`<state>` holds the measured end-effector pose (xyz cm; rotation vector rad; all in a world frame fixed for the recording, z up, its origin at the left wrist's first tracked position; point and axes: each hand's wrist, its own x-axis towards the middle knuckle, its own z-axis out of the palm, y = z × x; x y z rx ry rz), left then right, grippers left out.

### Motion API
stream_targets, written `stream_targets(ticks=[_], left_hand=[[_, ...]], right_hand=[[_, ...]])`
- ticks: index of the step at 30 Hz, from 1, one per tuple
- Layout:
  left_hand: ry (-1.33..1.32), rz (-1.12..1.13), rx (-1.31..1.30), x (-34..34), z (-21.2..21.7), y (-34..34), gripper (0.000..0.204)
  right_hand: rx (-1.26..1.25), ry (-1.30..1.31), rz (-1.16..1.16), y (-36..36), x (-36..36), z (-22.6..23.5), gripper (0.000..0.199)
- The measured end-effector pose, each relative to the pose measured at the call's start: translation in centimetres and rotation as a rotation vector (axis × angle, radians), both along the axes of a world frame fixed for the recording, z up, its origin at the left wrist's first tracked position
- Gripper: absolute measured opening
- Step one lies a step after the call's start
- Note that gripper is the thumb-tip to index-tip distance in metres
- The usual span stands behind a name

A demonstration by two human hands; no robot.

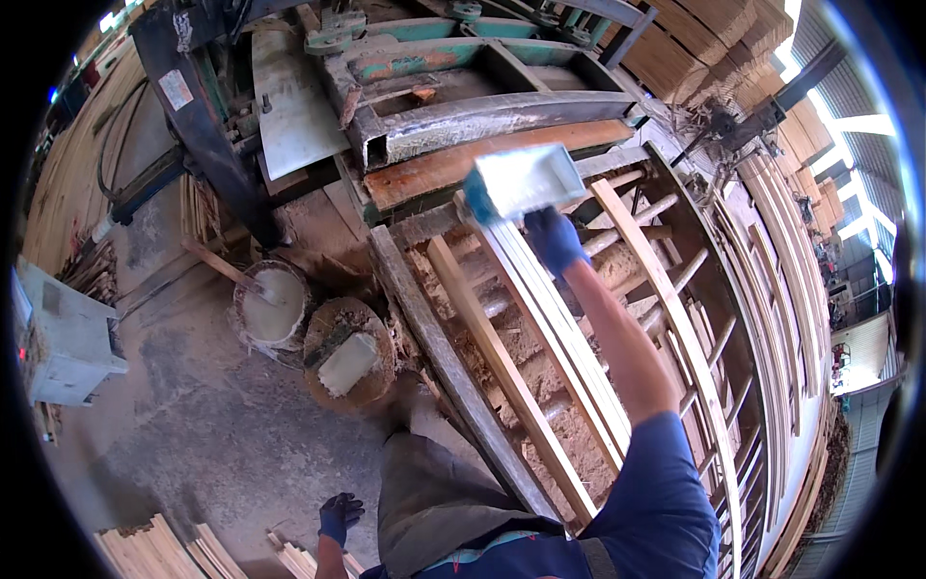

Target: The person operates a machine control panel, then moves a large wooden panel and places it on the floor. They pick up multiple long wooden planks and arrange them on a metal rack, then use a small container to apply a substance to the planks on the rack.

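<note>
My right hand (555,241), in a dark blue glove, grips the near edge of a rectangular open container (529,183), pale blue outside and whitish inside, blurred by motion. It is over the far ends of several light wooden strips (555,333) lying side by side on a roller rack; whether it touches them I cannot tell. My left hand (340,516), gloved too, hangs low at my left side with fingers apart and nothing in it. Left of the rack stand a bucket (273,307) of whitish paste with a stick in it, and a round stump (323,338) bearing a pale block (348,364).
A metal machine frame (492,116) stands beyond the rack. Single boards (666,299) lie along its rollers. A grey cabinet (72,338) is at far left, stacked lumber (704,48) at far right. More wood pieces (159,550) lie near my left hand.
</note>
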<state>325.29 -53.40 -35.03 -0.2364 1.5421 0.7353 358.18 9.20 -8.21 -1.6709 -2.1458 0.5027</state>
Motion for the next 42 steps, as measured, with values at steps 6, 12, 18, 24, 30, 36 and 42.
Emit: stream_targets(ticks=[6,12,18,24,30,36,42], left_hand=[[0.026,0.063,-0.081,-0.3,-0.6,-2.4,0.031],[0.012,0.078,-0.086,2.4,-1.6,-5.9,0.037],[0.098,-0.078,0.064,6.5,-0.7,-6.2,0.04],[0.115,-0.221,0.151,14.5,-0.3,-12.2,0.032],[0.241,-0.481,0.277,22.2,3.6,-13.4,0.027],[0.031,-0.363,0.328,29.7,-0.1,-24.0,0.032],[-0.054,-0.521,-0.06,35.6,-5.7,-51.1,0.038]], right_hand=[[-0.095,0.09,-0.006,6.4,-6.3,-1.0,0.038],[-0.014,-0.035,0.155,1.3,-1.9,0.1,0.031],[-0.025,-0.165,0.211,-12.2,12.7,1.6,0.029],[-0.188,-0.228,0.173,-34.4,29.2,5.6,0.026],[-0.365,-0.268,-0.032,-59.7,48.5,6.7,0.024],[-0.421,-0.259,-0.103,-79.7,62.6,8.4,0.022],[-0.375,-0.181,-0.044,-82.9,66.8,5.7,0.031]])
